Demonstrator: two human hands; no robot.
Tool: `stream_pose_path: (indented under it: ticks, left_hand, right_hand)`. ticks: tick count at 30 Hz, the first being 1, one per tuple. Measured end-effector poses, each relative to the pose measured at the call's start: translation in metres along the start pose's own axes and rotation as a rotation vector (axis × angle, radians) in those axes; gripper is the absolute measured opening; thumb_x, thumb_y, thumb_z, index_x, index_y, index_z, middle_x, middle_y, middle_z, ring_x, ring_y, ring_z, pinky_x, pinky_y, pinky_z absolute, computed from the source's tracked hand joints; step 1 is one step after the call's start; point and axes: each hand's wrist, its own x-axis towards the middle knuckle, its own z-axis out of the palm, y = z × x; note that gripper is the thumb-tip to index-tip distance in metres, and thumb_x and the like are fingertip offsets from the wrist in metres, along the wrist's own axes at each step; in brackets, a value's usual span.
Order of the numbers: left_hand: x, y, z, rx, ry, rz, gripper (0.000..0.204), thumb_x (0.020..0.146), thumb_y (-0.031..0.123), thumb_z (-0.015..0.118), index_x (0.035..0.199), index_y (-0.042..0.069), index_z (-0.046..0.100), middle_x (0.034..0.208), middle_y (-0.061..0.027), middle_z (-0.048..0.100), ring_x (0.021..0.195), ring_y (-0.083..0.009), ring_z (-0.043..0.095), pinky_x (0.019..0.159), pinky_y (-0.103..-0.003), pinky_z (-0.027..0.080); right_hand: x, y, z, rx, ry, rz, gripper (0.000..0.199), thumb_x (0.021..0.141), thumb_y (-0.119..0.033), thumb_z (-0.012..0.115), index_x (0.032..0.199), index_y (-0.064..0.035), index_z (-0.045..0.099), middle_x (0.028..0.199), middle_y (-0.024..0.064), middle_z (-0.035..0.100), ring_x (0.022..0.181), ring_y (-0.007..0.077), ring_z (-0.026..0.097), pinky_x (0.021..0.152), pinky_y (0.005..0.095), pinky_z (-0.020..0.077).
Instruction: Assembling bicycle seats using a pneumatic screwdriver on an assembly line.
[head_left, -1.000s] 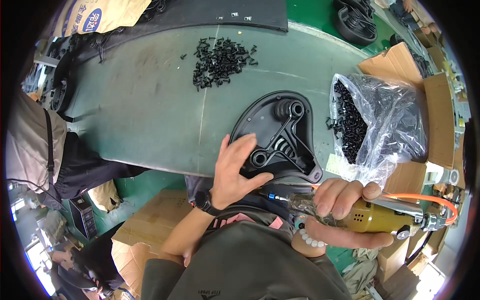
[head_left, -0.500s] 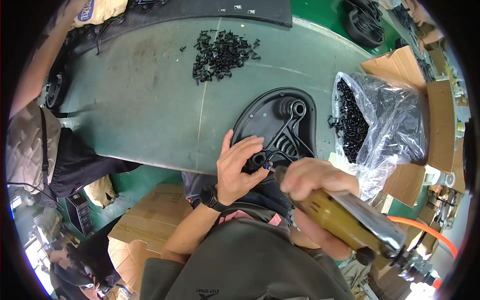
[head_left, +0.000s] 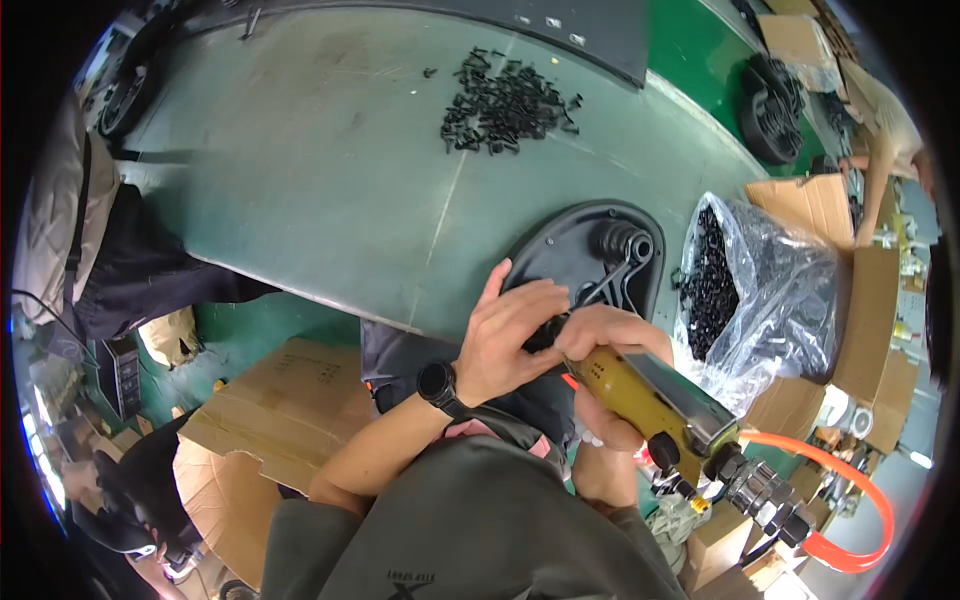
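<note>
1. The black plastic seat shell [head_left: 585, 255] lies underside up at the near edge of the grey-green bench [head_left: 330, 180], just left of the clear bag.
2. The left hand [head_left: 510, 335] rests on the near end of the shell, fingers curled loosely around a small black part [head_left: 543, 332] at the tool tip; the grip on that part is partly hidden. A dark wristwatch [head_left: 437, 381] sits on that wrist.
3. The right hand [head_left: 610, 345] is closed around the body of a yellow pneumatic driver [head_left: 650, 400], its nose pointed down at the shell beside the left fingers.
4. An orange air hose [head_left: 850, 500] loops from the rear fitting of the driver toward the lower right.
5. A clear plastic bag [head_left: 770, 300], open-topped and crumpled, stands right of the shell, holding black fasteners [head_left: 710, 285].
6. A loose pile of black fasteners [head_left: 505, 105] lies on the far part of the bench, well apart from the shell.
7. Brown cardboard boxes [head_left: 870, 300] stand behind and right of the bag; flattened brown cardboard [head_left: 280, 410] lies below the bench edge at left. Its dark print is too small to tell.
</note>
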Motion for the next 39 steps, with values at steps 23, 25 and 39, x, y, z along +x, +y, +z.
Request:
stream_pose_path:
  ticks: [23,25,39]
  left_hand:
    - [0.003,-0.014,-0.013,-0.083,-0.159,-0.128,0.058,0.058,0.004,0.079,0.113,0.01,0.061,0.111,-0.0049,0.064,0.117,-0.0249,0.056,0.107,-0.053,0.036]
    - [0.001,-0.017,-0.015,-0.083,-0.182,-0.114,0.057,0.058,0.004,0.079,0.112,0.01,0.061,0.111,-0.0044,0.064,0.117,-0.0245,0.056,0.107,-0.053,0.036]
    - [-0.003,-0.02,-0.013,-0.055,-0.193,-0.058,0.057,0.061,0.009,0.08,0.114,0.009,0.061,0.114,-0.0081,0.064,0.118,-0.0258,0.056,0.108,-0.053,0.035]
  right_hand:
    - [-0.006,-0.001,0.014,-0.072,0.147,0.017,0.094,0.076,-0.079,0.052,0.123,0.0018,0.041,0.08,0.014,0.057,0.065,0.0257,0.057,0.061,0.0377,0.0492]
    - [-0.004,-0.001,0.013,-0.079,0.159,0.069,0.094,0.077,-0.079,0.049,0.123,0.0021,0.042,0.08,0.0135,0.057,0.065,0.0252,0.057,0.061,0.0364,0.0494]
    - [-0.003,0.005,0.017,-0.152,0.14,0.031,0.092,0.075,-0.083,0.047,0.112,0.0013,0.048,0.073,0.013,0.055,0.058,0.0233,0.054,0.055,0.0341,0.0479]
